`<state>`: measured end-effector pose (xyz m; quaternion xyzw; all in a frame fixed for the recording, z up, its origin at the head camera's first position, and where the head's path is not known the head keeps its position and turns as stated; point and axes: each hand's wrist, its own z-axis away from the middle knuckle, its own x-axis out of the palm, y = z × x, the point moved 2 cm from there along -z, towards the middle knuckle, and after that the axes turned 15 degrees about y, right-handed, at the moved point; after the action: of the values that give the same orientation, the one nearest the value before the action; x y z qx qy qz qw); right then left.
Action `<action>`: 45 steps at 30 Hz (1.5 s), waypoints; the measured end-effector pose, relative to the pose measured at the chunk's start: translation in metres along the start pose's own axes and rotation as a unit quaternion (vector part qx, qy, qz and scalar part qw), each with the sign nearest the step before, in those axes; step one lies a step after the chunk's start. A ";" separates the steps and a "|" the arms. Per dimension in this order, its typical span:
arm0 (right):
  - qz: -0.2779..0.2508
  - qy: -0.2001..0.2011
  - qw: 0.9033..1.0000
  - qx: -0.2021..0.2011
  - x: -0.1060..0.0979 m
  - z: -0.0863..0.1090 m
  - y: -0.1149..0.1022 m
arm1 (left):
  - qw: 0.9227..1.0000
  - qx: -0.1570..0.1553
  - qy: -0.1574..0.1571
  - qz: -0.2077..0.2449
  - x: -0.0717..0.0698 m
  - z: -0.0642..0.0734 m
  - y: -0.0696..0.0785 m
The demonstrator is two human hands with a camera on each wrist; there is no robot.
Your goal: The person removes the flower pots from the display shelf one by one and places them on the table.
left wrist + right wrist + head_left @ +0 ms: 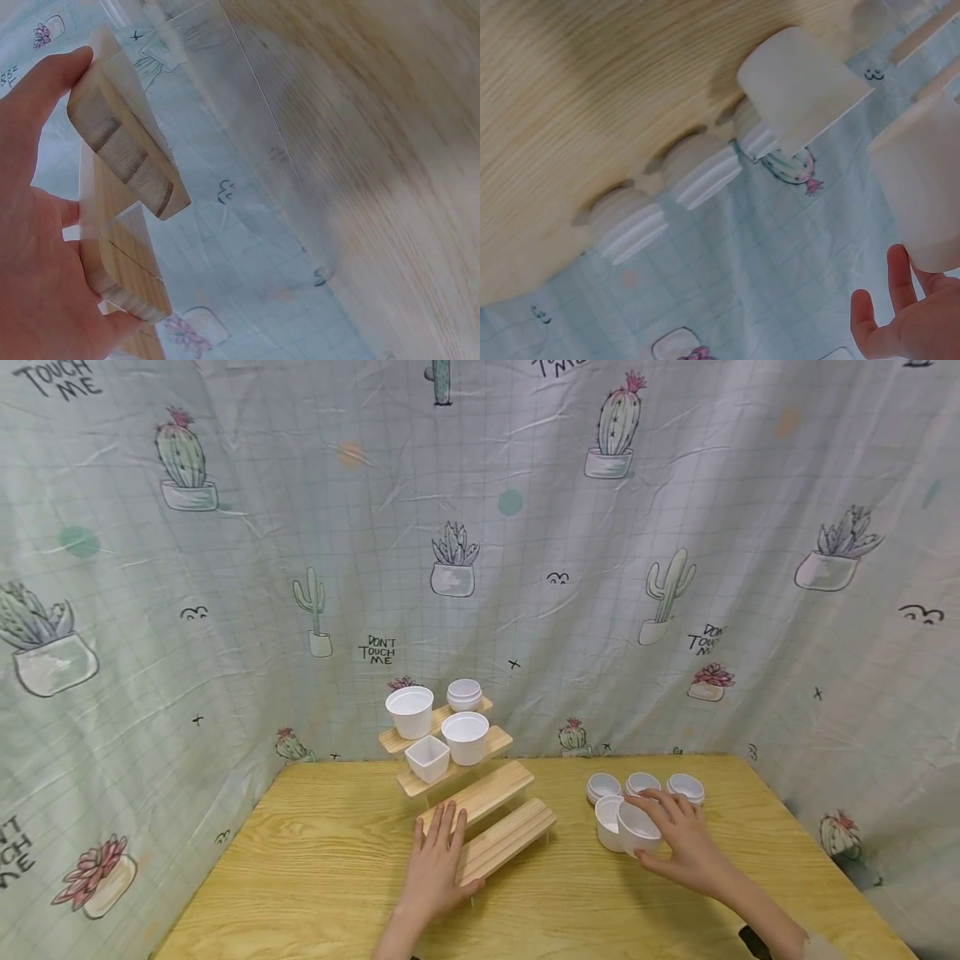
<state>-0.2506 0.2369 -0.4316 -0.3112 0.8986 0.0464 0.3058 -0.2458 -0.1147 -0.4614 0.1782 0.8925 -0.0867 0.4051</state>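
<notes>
A tiered wooden stand [507, 841] with clear supports stands mid-table. My left hand [437, 868] rests on the left ends of its two lower planks, fingers stretched over one and thumb at the front one's edge. In the left wrist view, the thumb [73, 66] touches a plank end. My right hand [686, 843] holds a white plastic cup [639, 828] between thumb and fingers, raised off the table in the right wrist view. Another white cup [799, 86] stands beside it on the table. White pots [466, 739] occupy the stand's two upper tiers, including a square one [427, 758].
Several small rounded white pots [603, 787] stand in a row behind the cups, at the right of the table [315, 860]. A cactus-print curtain [525, 635] hangs behind and along both sides.
</notes>
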 end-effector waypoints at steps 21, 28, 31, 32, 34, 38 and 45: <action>0.049 -0.004 0.999 0.000 -0.010 0.024 0.033 | 0.999 -0.010 -0.030 -0.005 0.001 0.002 -0.001; 0.068 0.002 0.997 -0.020 -0.007 0.028 0.042 | 1.000 -0.010 -0.029 -0.005 0.000 0.003 0.000; 0.076 0.008 0.997 -0.031 -0.005 0.029 0.045 | 0.999 -0.009 -0.035 -0.008 0.001 0.003 0.000; 0.077 0.008 0.996 -0.033 -0.004 0.029 0.046 | 0.999 -0.008 -0.036 -0.008 0.001 0.003 0.000; 0.083 0.009 0.996 -0.036 -0.002 0.029 0.049 | 0.999 -0.007 -0.035 -0.009 0.001 0.003 0.000; 0.090 0.004 0.995 -0.032 0.002 0.029 0.054 | 0.999 -0.001 -0.028 -0.014 0.001 0.002 0.001; 0.091 -0.023 0.996 -0.011 0.008 0.029 0.058 | 0.999 -0.004 -0.037 -0.014 0.002 0.001 0.000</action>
<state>-0.2748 0.2875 -0.4659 -0.2307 0.9152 0.0912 0.3175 -0.2461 -0.1142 -0.4633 0.1604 0.8799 -0.0949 0.4371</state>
